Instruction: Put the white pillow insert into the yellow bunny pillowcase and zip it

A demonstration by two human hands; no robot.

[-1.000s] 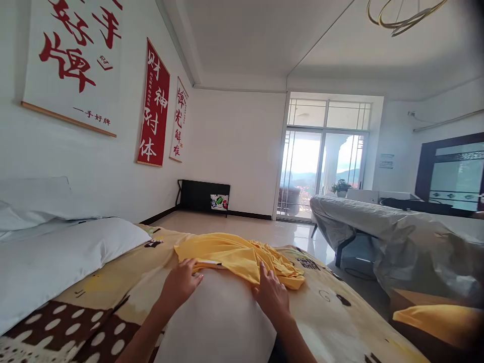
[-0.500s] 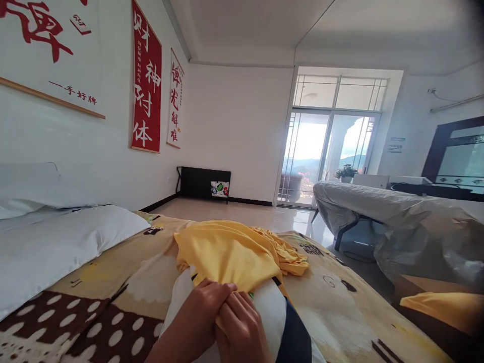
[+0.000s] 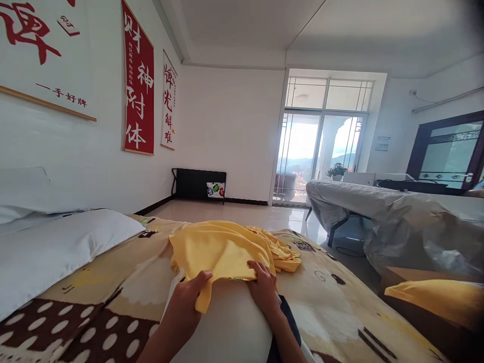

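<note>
A yellow cloth (image 3: 223, 247) lies spread in front of me, its far right part gathered into ruffles. My left hand (image 3: 189, 292) pinches its near left edge, and a short corner hangs below the thumb. At the near right edge, my right hand (image 3: 262, 282) has its fingers closed over the cloth. The edge runs taut between the two hands. Beneath it is a smooth white surface (image 3: 230, 322), with a navy strip (image 3: 289, 317) on its right. What that white thing is, I cannot tell.
A patterned blanket (image 3: 128, 272) spreads under everything, with a white pillow (image 3: 75, 242) on the left. To the right, a cardboard box (image 3: 401, 275) holds another yellow cloth item (image 3: 431, 297). A table under plastic sheeting (image 3: 340, 194) stands beyond. A black folded frame (image 3: 189, 184) leans by the wall.
My hands were together at the cloth's near edge; they have moved apart, left and right, stretching that edge between them. The view has shifted slightly to the right.
</note>
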